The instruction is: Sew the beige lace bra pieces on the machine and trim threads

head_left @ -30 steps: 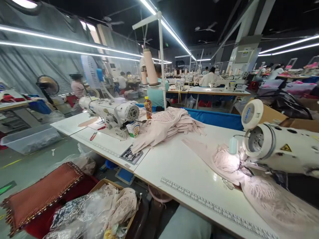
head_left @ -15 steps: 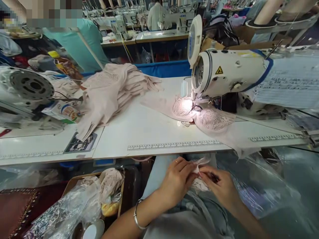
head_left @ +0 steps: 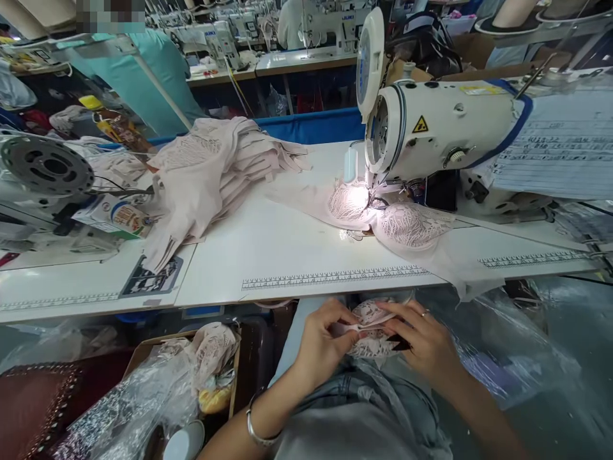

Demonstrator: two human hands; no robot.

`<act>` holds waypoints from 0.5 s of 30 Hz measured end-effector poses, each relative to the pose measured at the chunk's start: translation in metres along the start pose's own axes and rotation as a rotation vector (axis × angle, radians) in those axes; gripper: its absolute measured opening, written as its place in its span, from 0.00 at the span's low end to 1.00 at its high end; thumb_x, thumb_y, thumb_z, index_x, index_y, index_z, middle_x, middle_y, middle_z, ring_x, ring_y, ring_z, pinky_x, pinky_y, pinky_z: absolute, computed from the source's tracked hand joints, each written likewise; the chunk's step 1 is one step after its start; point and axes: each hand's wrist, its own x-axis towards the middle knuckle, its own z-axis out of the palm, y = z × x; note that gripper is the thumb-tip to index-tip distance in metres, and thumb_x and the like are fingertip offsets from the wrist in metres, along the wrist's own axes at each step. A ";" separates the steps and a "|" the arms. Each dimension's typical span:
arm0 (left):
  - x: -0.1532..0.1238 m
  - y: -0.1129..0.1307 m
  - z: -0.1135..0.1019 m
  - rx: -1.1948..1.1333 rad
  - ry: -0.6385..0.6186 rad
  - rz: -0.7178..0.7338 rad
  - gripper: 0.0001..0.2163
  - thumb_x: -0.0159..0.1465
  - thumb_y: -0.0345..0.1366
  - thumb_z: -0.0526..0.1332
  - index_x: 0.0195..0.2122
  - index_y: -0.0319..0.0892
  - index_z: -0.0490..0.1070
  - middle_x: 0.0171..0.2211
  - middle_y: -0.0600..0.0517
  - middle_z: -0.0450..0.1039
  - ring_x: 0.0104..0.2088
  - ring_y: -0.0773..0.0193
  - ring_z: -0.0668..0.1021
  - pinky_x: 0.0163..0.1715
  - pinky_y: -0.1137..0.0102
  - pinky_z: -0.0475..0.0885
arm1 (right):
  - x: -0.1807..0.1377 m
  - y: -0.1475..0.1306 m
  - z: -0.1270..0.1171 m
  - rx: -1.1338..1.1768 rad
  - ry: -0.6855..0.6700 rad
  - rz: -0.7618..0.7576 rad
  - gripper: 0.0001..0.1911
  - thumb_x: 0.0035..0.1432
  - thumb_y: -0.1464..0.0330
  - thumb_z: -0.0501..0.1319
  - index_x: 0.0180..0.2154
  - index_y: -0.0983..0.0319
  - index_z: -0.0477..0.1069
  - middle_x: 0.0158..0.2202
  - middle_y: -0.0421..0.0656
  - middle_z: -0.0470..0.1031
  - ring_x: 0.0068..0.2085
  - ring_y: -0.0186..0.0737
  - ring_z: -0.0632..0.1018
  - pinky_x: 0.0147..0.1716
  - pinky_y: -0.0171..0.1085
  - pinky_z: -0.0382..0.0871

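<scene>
While both hands pinch a small lace piece (head_left: 371,316) over the lap, it has not reached the sewing machine (head_left: 445,128)
Left hand (head_left: 320,342) and right hand (head_left: 426,345) close their fingertips on its opposite edges, the cloth bunched between them just below the table (head_left: 268,255) edge (thumbs mostly hidden); another lace garment (head_left: 407,227) lies under the needle, and a stack of pink pieces (head_left: 211,172) further left looks, I judge, unsewn

"JUKI" on background sewing machine (head_left: 341,29)
</scene>
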 end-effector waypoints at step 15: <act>-0.001 -0.014 -0.030 -0.096 0.239 0.033 0.06 0.55 0.38 0.75 0.27 0.45 0.80 0.30 0.52 0.78 0.35 0.62 0.77 0.38 0.70 0.72 | -0.013 0.023 -0.037 0.419 -0.012 0.349 0.10 0.63 0.60 0.65 0.30 0.54 0.79 0.33 0.43 0.82 0.34 0.43 0.82 0.45 0.44 0.77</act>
